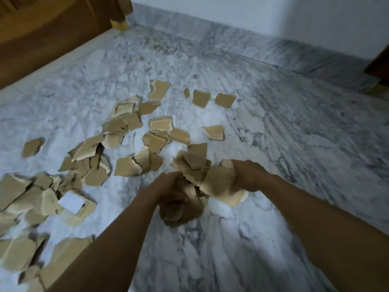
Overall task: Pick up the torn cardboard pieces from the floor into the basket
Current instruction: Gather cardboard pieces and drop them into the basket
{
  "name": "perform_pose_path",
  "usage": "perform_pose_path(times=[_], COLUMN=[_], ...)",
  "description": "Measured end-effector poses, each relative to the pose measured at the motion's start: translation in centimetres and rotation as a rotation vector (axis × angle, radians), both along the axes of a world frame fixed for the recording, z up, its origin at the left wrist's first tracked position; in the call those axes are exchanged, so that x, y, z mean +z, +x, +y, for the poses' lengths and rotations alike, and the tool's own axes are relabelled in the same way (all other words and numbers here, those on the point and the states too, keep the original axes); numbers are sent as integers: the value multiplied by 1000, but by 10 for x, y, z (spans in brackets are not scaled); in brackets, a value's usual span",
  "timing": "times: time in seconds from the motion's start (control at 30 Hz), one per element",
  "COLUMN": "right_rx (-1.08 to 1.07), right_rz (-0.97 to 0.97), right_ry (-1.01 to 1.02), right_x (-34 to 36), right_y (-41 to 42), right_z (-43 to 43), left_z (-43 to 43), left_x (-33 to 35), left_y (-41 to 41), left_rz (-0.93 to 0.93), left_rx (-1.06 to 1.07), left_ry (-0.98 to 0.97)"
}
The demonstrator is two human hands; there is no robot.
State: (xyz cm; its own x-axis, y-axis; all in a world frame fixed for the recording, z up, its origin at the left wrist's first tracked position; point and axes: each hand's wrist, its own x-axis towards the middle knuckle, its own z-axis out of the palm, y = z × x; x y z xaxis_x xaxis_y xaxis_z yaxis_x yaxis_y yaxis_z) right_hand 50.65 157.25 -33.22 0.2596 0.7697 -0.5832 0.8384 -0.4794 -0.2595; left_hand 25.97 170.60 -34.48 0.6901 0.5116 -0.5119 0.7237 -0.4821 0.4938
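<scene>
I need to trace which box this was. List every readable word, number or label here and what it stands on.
"CO": dark letters, turned sideways, on a cardboard piece left of the middle; nothing more of the word shows.
White label on a lower-left cardboard scrap: small dark print at its corner, too blurred to read.
Nothing else legible.
</scene>
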Motion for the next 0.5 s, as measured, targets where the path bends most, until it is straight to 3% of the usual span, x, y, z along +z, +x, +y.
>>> perform_pose_path(times=[0.13,0.27,0.37,0.5], right_rx=[-103,-340,-422,-500], right_rz=[58,221,303,332], right_ry=[-85,-27,26,53], right_x=[14,21,30,59], right_y=[13,40,55,57], right_z=[-31,-63,-72,-61], left_z=[9,13,16,29], left_x=[18,43,58,77], left_y=[-6,0,13,21], left_rz=[-51,-106,28,146], left_rx=[49,96,8,-47], left_ry=[-71,-199,-187,-24])
